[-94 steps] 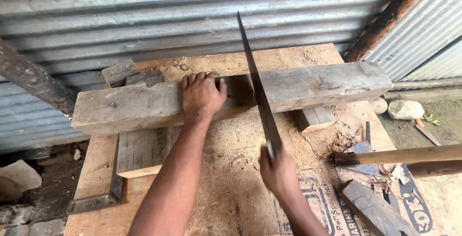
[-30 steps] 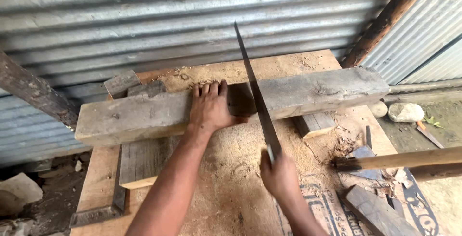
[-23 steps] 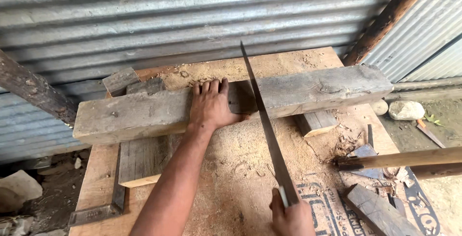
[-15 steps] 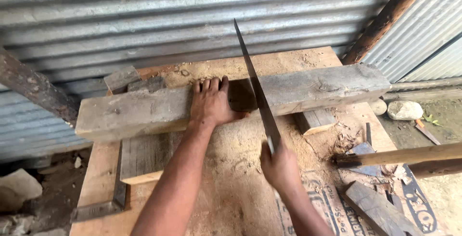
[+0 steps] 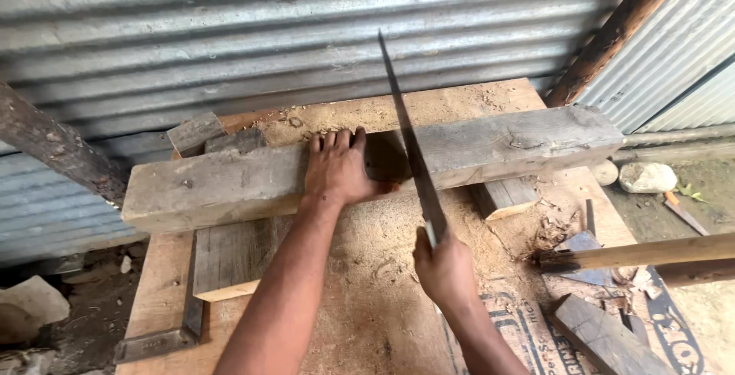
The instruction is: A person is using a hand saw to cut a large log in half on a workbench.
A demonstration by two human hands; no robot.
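Your right hand (image 5: 446,268) fisted on the handsaw (image 5: 413,153) pushed forward again since 0.8 s ago; left hand (image 5: 341,167) flat, pinning the timber beam (image 5: 230,184).

Corrugated metal wall (image 5: 230,30), sawdusty workbench (image 5: 360,306), perhaps dirt floor (image 5: 693,191).

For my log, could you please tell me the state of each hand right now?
Left hand: open, pressed flat on the wooden beam.
Right hand: closed around the handsaw handle.
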